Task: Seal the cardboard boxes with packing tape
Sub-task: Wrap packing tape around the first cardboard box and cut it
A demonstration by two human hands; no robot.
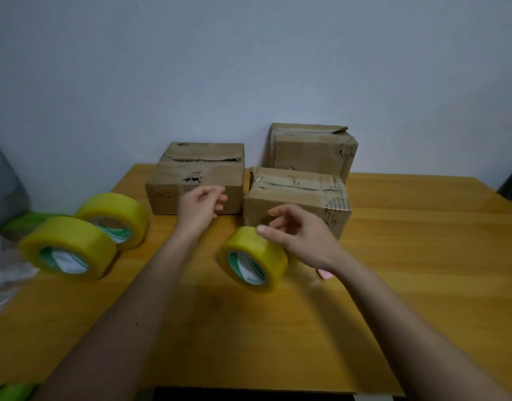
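My two bare arms reach over a yellow wooden counter [408, 256] set against a pale wall, where three worn cardboard boxes wait at the far edge. My left hand [201, 205] hangs in front of the left box [196, 180], fingers loosely curled and grasping nothing; whether the fingertips touch the cardboard I cannot tell. My right hand [301, 233] hovers at the front of the near right box [299, 198], fingers relaxed and spread, the thumb tip lying on the top of a yellow roll of packing tape [253, 259] that stands on its edge just below; the hand does not grip the roll. A loose strip of clear tape [304, 273] seems to trail from that roll beneath my right wrist, beside a small pink object [324, 274] too hidden to identify. The third box [311, 149], the tallest, stands behind the near right box against the wall, one top flap corner lifted. All three boxes show old torn tape across their top seams. At the counter's left edge two more yellow tape rolls stand on edge, the front one [69, 247] overlapping the rear one [112, 219], with a green roll [23, 224] partly hidden behind them and crumpled plastic wrap [5, 273] to the far left.
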